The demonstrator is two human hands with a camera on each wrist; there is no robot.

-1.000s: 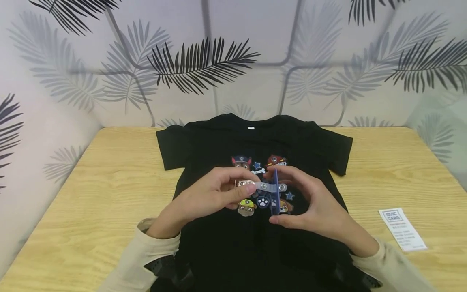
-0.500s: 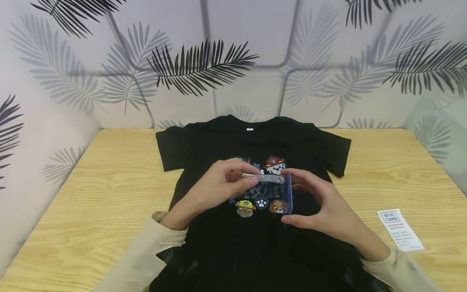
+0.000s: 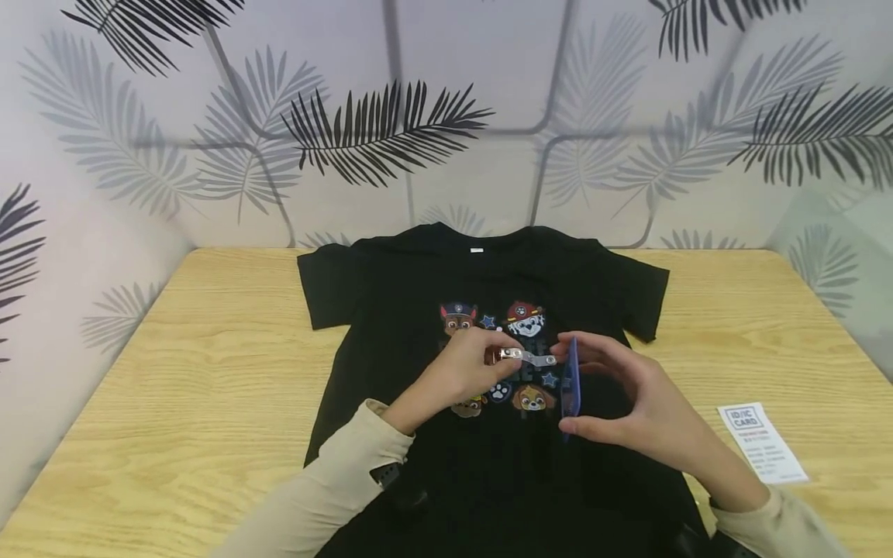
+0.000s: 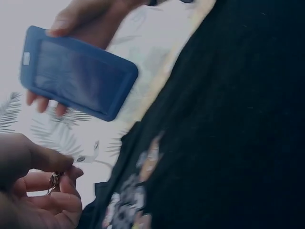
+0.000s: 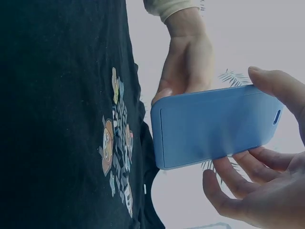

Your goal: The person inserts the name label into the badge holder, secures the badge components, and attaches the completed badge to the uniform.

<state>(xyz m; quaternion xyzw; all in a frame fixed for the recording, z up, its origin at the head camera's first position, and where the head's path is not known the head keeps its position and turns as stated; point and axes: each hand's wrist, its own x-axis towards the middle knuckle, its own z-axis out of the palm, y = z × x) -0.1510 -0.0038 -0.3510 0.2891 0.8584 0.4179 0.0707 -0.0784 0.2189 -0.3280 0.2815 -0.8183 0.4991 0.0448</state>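
My left hand (image 3: 466, 368) pinches a metal badge clip (image 3: 512, 353) between thumb and fingers. From the clip a clear snap strap (image 3: 537, 359) sticks out to the right. A blue card holder (image 3: 571, 380) is held on edge in my right hand (image 3: 645, 395), thumb on one long edge and fingers on the other. The strap's end lies a little apart from the holder. The left wrist view shows the holder's clear window (image 4: 78, 76) and small slot (image 4: 26, 58); the right wrist view shows its plain blue back (image 5: 214, 126). Both hands are over a black T-shirt (image 3: 412, 279).
The T-shirt, with cartoon dog prints (image 3: 533, 397), lies spread on a wooden table (image 3: 209, 372). A white paper slip marked ID/IC CARD (image 3: 762, 442) lies at the right. A leaf-patterned backdrop (image 3: 460, 170) stands behind the table.
Both hands have moved right. The strap, which earlier overlapped the card holder and extended past it, is now apart from it, with the clip still in the left hand.
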